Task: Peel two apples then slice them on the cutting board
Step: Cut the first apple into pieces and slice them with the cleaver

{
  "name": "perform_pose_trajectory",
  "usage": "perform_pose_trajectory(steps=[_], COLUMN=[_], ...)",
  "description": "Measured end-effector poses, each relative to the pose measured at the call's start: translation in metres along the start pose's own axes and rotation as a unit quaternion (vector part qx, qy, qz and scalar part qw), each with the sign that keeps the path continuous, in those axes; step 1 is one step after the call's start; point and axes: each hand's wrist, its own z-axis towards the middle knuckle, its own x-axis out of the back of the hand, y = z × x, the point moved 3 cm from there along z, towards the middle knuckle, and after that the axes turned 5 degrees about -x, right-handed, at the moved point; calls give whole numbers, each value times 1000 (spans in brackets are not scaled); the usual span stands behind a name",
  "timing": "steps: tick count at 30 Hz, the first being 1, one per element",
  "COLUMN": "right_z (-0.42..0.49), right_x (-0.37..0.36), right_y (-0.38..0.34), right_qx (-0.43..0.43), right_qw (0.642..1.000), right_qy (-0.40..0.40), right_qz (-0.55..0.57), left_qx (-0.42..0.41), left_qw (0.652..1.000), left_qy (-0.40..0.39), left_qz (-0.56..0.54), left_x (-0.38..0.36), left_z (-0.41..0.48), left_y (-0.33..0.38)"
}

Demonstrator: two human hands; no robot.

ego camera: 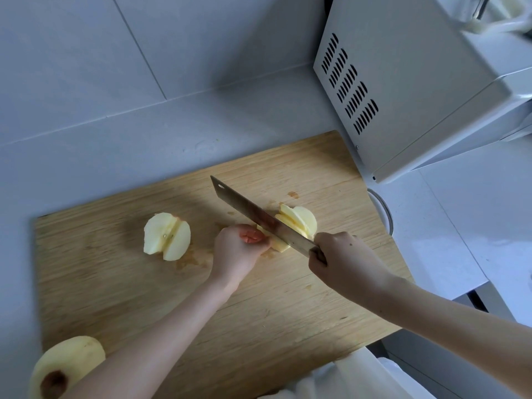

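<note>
A white metal microwave (403, 82) with slotted vents stands off the far right corner of the grained wooden cutting board (172, 298); a round, pale peeled apple (66, 364) sits at its near left corner; mid-board, the right hand (342, 260) grips a broad steel cleaver (253, 214); the left hand (239, 249), fingers curled, pins an apple piece (277, 243) under the blade; a split apple half (167, 236) lies left of centre; thin fanned slices (299, 218) lie right of centre

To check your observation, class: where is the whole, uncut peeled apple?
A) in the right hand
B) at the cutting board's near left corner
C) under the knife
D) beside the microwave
B: the whole peeled apple lies at the near left corner of the cutting board.
</note>
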Motion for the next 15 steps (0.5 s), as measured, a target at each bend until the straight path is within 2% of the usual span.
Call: perform_pose_trajectory(steps=[6, 15], right_z=[18, -13], right_x=[-14, 6], right_y=[-9, 1], right_qx=[-8, 4], right_qw=[1000, 999], right_qy=[-7, 25], right_qz=[9, 29], left_qx=[-1, -36], left_qw=[1000, 999], left_qy=[1, 3], left_qz=[3, 8], left_x=[1, 0], left_z=[-2, -1], left_y=[2, -1])
